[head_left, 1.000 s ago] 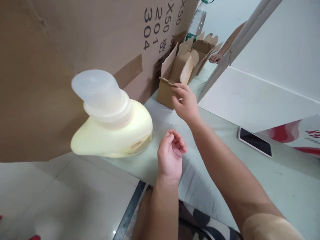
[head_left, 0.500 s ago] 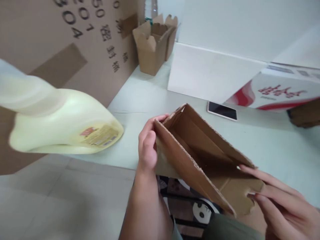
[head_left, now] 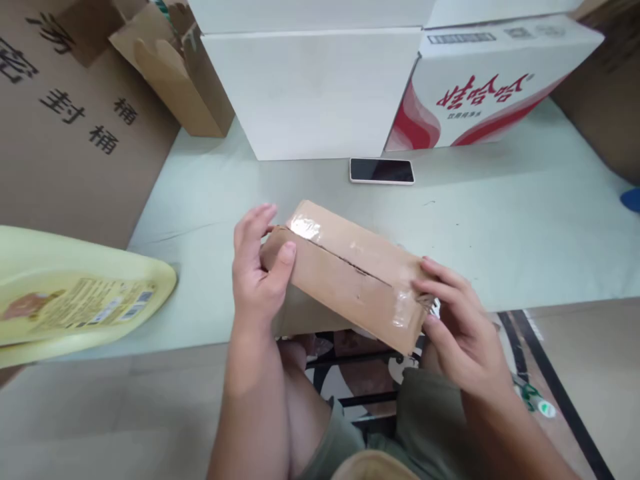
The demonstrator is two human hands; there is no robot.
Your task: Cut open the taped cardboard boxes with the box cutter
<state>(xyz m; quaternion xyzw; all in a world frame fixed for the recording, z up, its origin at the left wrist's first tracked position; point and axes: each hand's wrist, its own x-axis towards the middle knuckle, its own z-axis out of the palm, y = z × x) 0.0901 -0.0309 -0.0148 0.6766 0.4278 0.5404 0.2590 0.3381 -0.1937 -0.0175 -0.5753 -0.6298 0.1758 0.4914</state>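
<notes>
Small carton (head_left: pixel 350 270): between left hand (head_left: pixel 257 270) (left end) and right hand (head_left: pixel 457 320) (right end), over near edge of table (head_left: pixel 510 233).
Smartphone (head_left: pixel 381 171): on table, beyond small carton, just before middle box (head_left: pixel 320 97).
Drinking-water case (head_left: pixel 485 100): right of middle box.
Detergent bottle (head_left: pixel 85 300): left of left hand, before shipping box (head_left: pixel 95 180).
Open-topped carton (head_left: pixel 197 90): between shipping box and middle box.

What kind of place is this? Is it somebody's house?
Maybe a home or a storage room; I can't tell which. The clues are a flat pale green tabletop, a large brown cardboard carton with black printing, and a white cardboard box with red waves.
</notes>
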